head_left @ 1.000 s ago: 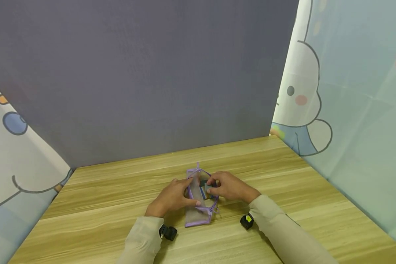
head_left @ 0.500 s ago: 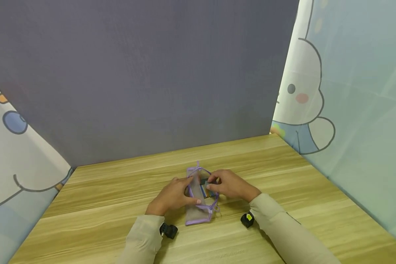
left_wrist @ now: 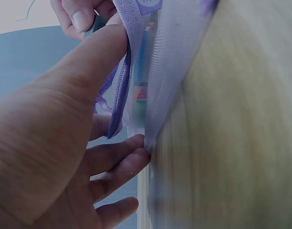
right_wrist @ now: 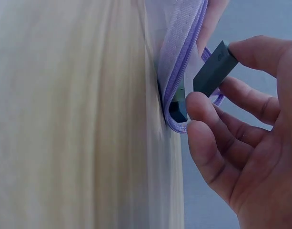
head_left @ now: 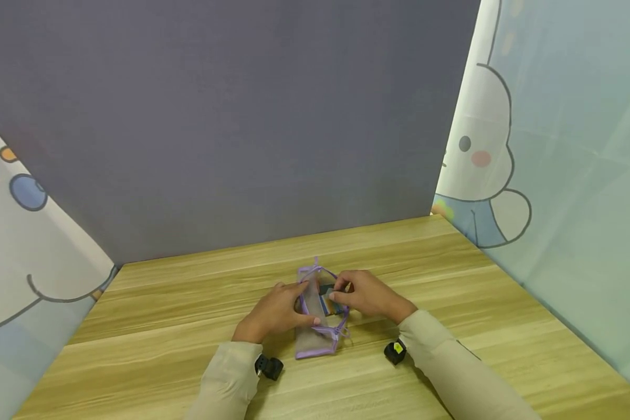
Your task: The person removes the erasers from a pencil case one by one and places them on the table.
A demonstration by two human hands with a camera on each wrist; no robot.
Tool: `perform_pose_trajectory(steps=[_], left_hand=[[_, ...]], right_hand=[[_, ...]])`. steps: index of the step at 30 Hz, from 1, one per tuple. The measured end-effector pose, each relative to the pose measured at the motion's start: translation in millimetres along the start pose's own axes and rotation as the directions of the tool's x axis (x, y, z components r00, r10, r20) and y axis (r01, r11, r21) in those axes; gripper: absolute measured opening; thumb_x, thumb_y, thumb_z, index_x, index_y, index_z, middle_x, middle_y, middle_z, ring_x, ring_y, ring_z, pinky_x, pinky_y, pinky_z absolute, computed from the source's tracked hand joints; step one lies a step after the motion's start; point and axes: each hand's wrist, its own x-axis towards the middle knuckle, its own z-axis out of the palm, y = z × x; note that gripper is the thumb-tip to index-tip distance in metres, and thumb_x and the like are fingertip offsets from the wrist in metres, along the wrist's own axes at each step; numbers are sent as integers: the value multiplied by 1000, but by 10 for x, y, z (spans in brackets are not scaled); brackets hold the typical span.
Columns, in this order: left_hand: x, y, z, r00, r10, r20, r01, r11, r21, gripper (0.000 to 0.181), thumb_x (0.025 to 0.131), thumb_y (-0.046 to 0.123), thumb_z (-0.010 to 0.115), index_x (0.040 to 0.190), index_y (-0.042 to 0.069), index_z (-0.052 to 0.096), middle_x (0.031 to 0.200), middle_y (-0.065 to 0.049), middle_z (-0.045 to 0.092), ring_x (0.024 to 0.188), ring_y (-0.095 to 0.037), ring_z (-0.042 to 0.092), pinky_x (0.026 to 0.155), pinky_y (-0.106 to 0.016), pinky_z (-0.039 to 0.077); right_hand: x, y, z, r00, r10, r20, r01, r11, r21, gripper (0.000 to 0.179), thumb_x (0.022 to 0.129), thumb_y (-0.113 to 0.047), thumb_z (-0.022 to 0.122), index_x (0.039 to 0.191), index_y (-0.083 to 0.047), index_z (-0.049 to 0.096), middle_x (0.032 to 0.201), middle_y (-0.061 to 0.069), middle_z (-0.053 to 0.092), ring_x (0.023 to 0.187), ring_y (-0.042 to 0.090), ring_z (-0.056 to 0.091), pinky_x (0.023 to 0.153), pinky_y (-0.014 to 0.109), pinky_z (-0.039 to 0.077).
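Note:
A see-through mesh zip pouch [head_left: 315, 344] with purple edging lies on the table, its mouth unzipped. My left hand [head_left: 275, 312] holds the pouch's left rim, thumb and index finger spread along it. In the left wrist view the thumb passes behind the zip band [left_wrist: 121, 90], and other fingertips touch the mesh low down. Over the opening, my right hand [head_left: 370, 296] pinches a dark grey-green rectangular block [right_wrist: 215, 69], which looks like an eraser, tilted between thumb and fingers. Blue and other coloured items [head_left: 332, 304] lie inside the pouch; their kinds are unclear.
The wood-grain table [head_left: 189, 303] runs back to a dark grey panel [head_left: 241, 128]. Cartoon-printed curtains [head_left: 567, 175] hang at both sides. Black camera mounts [head_left: 269, 368] sit at both wrists, close above the tabletop.
The right hand's fingertips have shifted slightly over the opening, and a little more of the coloured items inside shows. The left hand and the pouch stay nearly still.

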Motion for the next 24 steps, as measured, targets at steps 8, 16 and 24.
perform_pose_trajectory(steps=[8, 16, 24], left_hand=[[-11, 38, 0, 1000, 0, 0, 0, 1000, -19, 96, 81, 60, 76, 155, 12, 40, 148, -4, 52, 101, -20, 51, 84, -39, 48], [15, 53, 3, 1000, 8, -8, -8, 1000, -16, 95, 81, 59, 77, 155, 12, 40, 149, -5, 50, 112, -24, 53, 92, -43, 48], [30, 82, 14, 1000, 13, -5, -13, 1000, -13, 95, 81, 59, 77, 154, 11, 41, 148, -5, 52, 107, -22, 53, 89, -41, 48]], right_hand=[[-19, 36, -13, 1000, -4, -7, 4, 1000, 10, 15, 97, -35, 68, 95, -20, 67, 90, -9, 66, 70, 10, 61, 60, 28, 52], [-40, 42, -59, 1000, 14, -21, -13, 1000, 24, 15, 96, -36, 68, 94, -21, 66, 91, -9, 66, 69, 11, 61, 59, 30, 53], [-81, 44, -77, 1000, 16, -27, -16, 1000, 23, 15, 96, -36, 68, 94, -21, 66, 90, -9, 65, 67, 11, 60, 57, 30, 52]])
